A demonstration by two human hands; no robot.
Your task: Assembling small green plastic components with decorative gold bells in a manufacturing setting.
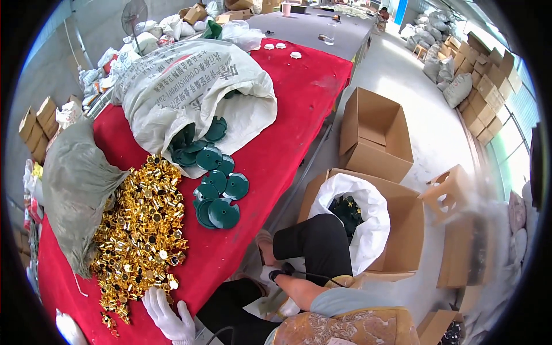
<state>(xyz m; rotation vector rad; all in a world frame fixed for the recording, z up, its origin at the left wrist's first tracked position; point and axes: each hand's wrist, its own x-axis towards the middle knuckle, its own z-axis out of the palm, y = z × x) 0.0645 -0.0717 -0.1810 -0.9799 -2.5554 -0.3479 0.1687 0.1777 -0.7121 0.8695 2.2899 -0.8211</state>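
My left hand [167, 315], in a white glove, rests at the near edge of a heap of small shiny gold-coloured parts [144, 218]. Its thumb stands apart from the fingers, and I see nothing held in it. Low beside the table, near my legs, is my right hand [269, 272], also white-gloved, with a black band at the wrist. Its fingers are too small and unclear to read. Dark green notched discs [223, 213] lie beyond the gold heap, spilling from a large white woven sack [195, 75]. A grey-green bag [80, 190] slumps against the gold parts.
A red cloth [287, 144] covers the table. On my right stand an open carton [376, 129] and another carton [402, 241] holding a white-lined bag [376, 224] of dark green pieces. A blurred white shape [70, 328] shows at the lower left. Stacked boxes [486, 95] line the far right.
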